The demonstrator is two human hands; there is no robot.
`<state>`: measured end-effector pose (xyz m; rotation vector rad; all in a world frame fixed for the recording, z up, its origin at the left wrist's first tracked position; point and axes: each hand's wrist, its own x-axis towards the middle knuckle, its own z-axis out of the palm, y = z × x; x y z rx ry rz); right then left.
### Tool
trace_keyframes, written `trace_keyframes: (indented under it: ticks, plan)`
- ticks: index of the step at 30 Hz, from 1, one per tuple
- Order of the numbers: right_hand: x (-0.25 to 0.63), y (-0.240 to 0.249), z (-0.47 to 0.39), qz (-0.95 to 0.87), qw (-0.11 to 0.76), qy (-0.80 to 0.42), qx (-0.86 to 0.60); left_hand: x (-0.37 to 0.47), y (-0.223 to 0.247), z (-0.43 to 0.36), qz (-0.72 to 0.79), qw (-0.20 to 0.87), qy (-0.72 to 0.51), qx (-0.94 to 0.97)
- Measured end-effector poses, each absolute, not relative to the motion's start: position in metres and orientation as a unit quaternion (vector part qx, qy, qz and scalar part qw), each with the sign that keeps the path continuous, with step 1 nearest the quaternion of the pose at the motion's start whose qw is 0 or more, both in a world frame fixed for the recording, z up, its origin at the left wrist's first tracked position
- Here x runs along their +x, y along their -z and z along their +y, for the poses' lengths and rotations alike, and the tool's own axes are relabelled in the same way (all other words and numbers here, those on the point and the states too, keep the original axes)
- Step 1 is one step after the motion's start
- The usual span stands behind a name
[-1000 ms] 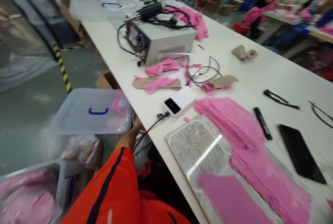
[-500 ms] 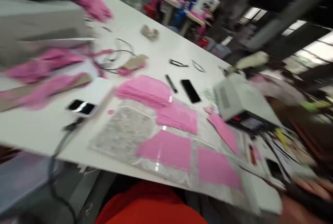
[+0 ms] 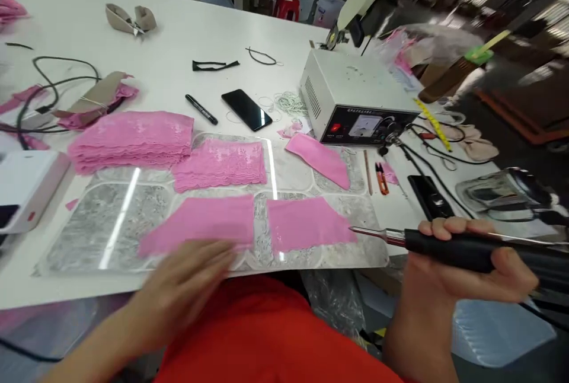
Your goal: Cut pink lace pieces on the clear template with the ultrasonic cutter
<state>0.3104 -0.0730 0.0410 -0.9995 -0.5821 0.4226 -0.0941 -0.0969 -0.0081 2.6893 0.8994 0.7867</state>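
Observation:
Two pink fabric pieces lie side by side on a grey marble-patterned mat (image 3: pixel 120 223). My left hand (image 3: pixel 191 279), slightly blurred, is over the lower edge of the left fabric piece (image 3: pixel 208 223). Its fingers are stretched out and hold nothing visible; whether they touch the cloth I cannot tell. Wrapped around a black-handled tool shaped like a soldering iron (image 3: pixel 444 248) is my right hand (image 3: pixel 475 264). The tool's pointed metal tip is at the right end of the right fabric piece (image 3: pixel 306 224). Behind them rest stacks of pink lace fabric (image 3: pixel 133 137) and a narrow pink strip (image 3: pixel 320 158).
A grey control box (image 3: pixel 364 89) with a dial and red switch stands at the back right, cables trailing from it. Orange snips (image 3: pixel 381 178), a black phone (image 3: pixel 246 109), a marker (image 3: pixel 201 109) and a glass jar (image 3: pixel 498 193) lie around. A white device (image 3: pixel 31 190) sits left.
The view has swung to the right and levelled. My left hand has come in over the left fabric piece. My right hand with the tool now shows fully, its tip at the right piece.

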Motion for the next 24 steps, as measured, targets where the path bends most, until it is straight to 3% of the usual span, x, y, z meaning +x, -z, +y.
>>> trace_keyframes:
  ticks: [5,12,24]
  plan:
    - [0.294,-0.039,-0.079,-0.347,0.769,-0.312,-0.438,-0.018,0.007,-0.056,0.238,0.095,-0.209,0.944]
    - [0.247,-0.025,-0.076,-0.41,0.723,-0.444,-0.334,-0.021,0.019,-0.05,0.248,0.075,-0.184,0.948]
    - [0.218,-0.019,-0.073,-0.424,0.705,-0.482,-0.302,-0.024,0.027,-0.047,0.258,0.07,-0.131,0.955]
